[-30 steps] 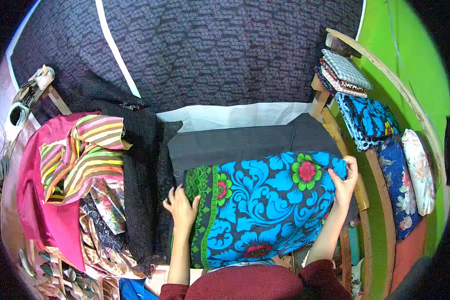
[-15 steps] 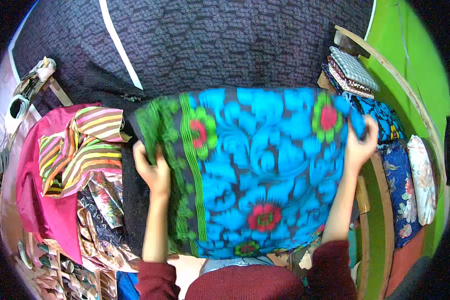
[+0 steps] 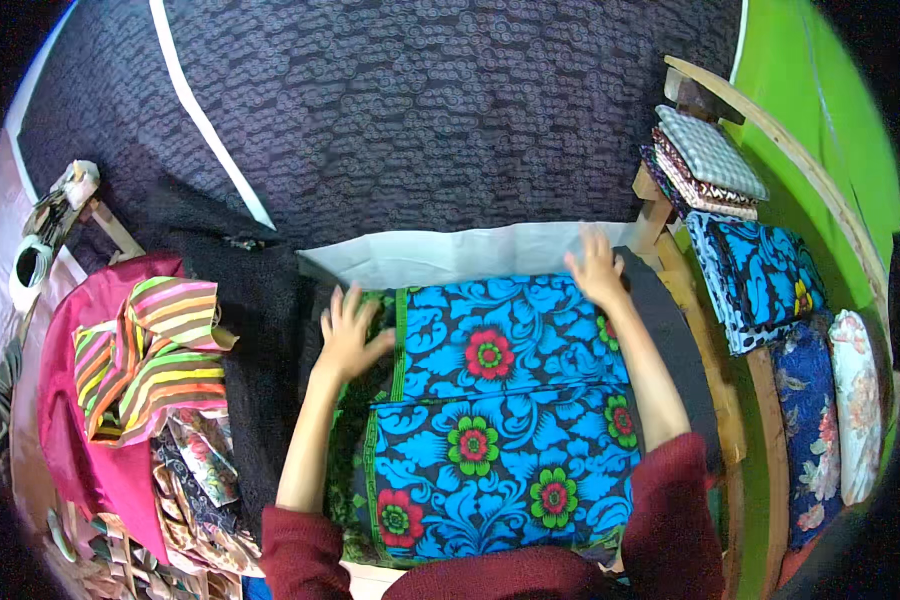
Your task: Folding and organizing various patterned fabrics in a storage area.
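Observation:
A blue and black cloth (image 3: pixel 510 430) with red and green flowers lies in front of me, its surface parted by a crosswise fold or edge. Along its left side runs a green patterned border (image 3: pixel 370 450). My left hand (image 3: pixel 348 335) rests over that border near the far left corner, fingers spread. Over at the far right corner, my right hand (image 3: pixel 598 270) also has its fingers stretched out, at the cloth's far edge. Neither hand grips anything. The cloth's near edge is partly hidden by my body and sleeves.
Left lie a striped cloth (image 3: pixel 170 350), a magenta cloth (image 3: pixel 65 430) and a black cloth (image 3: pixel 255 370). Folded fabrics (image 3: pixel 715 160), a blue patterned bundle (image 3: pixel 755 270) and a white floral roll (image 3: pixel 855 400) are on the right. A dark patterned sheet (image 3: pixel 450 120) hangs beyond a pale strip (image 3: pixel 440 255).
The blue cloth, held up between both hands before, now lies down flat. Both hands have let go and opened. The pale strip behind it has come into view.

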`<action>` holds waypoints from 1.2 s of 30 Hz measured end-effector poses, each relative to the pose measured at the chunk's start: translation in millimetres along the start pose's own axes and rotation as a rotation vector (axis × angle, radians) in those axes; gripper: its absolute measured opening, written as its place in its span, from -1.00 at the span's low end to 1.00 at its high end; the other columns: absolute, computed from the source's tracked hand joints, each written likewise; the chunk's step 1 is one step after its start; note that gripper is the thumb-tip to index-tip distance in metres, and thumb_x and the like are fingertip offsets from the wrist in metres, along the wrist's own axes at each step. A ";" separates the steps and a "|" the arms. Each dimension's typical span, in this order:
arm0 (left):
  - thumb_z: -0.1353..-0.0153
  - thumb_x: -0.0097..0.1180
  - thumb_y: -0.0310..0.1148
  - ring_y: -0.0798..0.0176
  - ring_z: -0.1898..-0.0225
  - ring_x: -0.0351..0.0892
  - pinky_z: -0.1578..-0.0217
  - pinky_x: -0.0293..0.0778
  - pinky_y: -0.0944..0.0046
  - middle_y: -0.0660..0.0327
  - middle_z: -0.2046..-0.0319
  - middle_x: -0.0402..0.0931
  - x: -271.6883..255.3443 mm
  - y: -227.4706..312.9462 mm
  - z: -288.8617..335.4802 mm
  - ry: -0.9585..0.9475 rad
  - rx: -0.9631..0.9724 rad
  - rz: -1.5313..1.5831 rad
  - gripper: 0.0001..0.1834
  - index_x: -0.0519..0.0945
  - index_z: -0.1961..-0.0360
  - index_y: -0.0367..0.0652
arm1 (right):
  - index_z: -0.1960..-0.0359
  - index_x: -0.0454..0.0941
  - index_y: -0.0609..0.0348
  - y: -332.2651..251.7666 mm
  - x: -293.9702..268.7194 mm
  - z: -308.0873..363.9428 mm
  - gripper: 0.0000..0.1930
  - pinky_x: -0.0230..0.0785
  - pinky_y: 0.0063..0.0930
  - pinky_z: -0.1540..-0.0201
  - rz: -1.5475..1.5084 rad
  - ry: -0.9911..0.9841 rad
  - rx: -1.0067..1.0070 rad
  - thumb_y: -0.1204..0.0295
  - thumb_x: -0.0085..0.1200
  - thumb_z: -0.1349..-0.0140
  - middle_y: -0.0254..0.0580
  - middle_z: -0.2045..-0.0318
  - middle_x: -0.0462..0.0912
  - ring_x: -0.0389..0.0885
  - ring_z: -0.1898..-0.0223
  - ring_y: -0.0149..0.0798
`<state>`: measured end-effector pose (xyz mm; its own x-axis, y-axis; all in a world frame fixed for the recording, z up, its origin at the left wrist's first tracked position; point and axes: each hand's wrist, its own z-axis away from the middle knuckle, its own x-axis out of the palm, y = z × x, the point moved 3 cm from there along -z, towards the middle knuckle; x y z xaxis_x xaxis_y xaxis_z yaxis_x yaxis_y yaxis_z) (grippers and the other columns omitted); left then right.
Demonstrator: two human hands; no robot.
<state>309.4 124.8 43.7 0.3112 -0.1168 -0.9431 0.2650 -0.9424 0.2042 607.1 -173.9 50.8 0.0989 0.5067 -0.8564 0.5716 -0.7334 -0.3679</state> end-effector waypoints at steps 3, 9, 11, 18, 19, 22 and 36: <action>0.06 0.07 0.23 -0.13 -0.33 -0.28 -0.21 -0.25 -0.22 0.03 -0.31 -0.17 7.5 17.0 64.2 -0.406 -0.010 0.073 -0.08 0.09 -0.27 0.04 | -0.27 0.02 -0.19 22.7 10.3 72.7 -0.35 -0.35 0.36 -0.16 0.052 -0.416 -0.173 -0.07 -0.18 -0.17 0.02 -0.32 -0.16 -0.25 -0.33 0.08; -0.09 0.05 -0.09 -0.04 -0.25 0.06 -0.18 -0.01 -0.06 0.07 -0.19 0.18 2.8 -2.4 130.9 -0.176 0.005 0.177 -0.43 0.35 -0.13 -0.05 | -0.30 -0.04 -0.30 35.1 -32.1 168.2 -0.30 -0.43 0.22 -0.23 -0.070 -0.685 -0.072 -0.08 -0.11 -0.13 -0.01 -0.33 -0.25 -0.35 -0.35 0.07; -0.13 -0.02 -0.39 -0.02 -0.18 0.21 -0.16 0.09 0.04 0.06 -0.08 0.35 -0.3 -1.4 131.8 -0.064 -0.011 0.254 -0.62 0.45 -0.02 -0.13 | -0.27 0.06 -0.28 46.6 -42.6 183.6 -0.34 -0.39 0.17 -0.24 -0.145 -0.678 -0.096 0.04 -0.01 -0.13 -0.04 -0.33 -0.18 -0.28 -0.35 0.05; -0.05 0.01 -0.49 0.01 -0.19 0.20 -0.13 0.09 -0.07 0.23 -0.08 0.37 6.7 8.0 110.0 -0.095 0.129 -0.011 -0.57 0.45 -0.01 -0.04 | -0.02 0.44 0.01 46.9 -43.8 179.0 -0.59 0.09 -0.16 -0.19 0.002 -0.281 -0.137 0.54 -0.06 -0.07 -0.11 -0.09 0.39 0.22 -0.19 0.01; -0.04 0.01 -0.49 0.02 -0.19 0.19 -0.14 0.09 -0.07 0.23 -0.07 0.38 6.5 12.5 105.4 -0.105 0.176 -0.008 -0.56 0.44 -0.02 -0.03 | 0.05 0.48 0.04 51.1 -39.3 178.5 -0.62 0.17 -0.16 -0.14 0.062 -0.211 -0.162 0.57 -0.09 -0.04 -0.12 -0.02 0.45 0.31 -0.11 0.00; -0.02 -0.04 -0.51 0.09 -0.07 0.36 -0.07 0.24 0.08 0.20 0.02 0.45 13.5 -8.1 104.7 -0.083 0.273 -0.116 -0.60 0.47 0.04 -0.04 | 0.18 0.54 0.06 33.9 -42.8 165.8 -0.67 0.32 -0.17 0.04 0.079 -0.063 -0.164 0.60 -0.14 -0.01 -0.16 0.11 0.55 0.49 0.09 -0.02; 0.02 -0.15 -0.72 0.06 0.13 0.53 0.06 0.41 0.16 0.07 0.25 0.55 -156.9 29.7 107.3 0.704 0.257 0.071 -0.69 0.54 0.27 -0.24 | 0.24 0.56 0.29 -36.1 -185.6 173.3 -0.46 0.19 -0.46 -0.12 -0.506 0.398 -0.256 0.83 -0.40 0.25 -0.06 0.15 0.58 0.49 0.01 -0.19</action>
<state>170.5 81.5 169.7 0.8526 -0.0327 -0.5215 0.0286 -0.9936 0.1091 426.9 -320.1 160.3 0.0328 0.9220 -0.3857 0.7959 -0.2575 -0.5479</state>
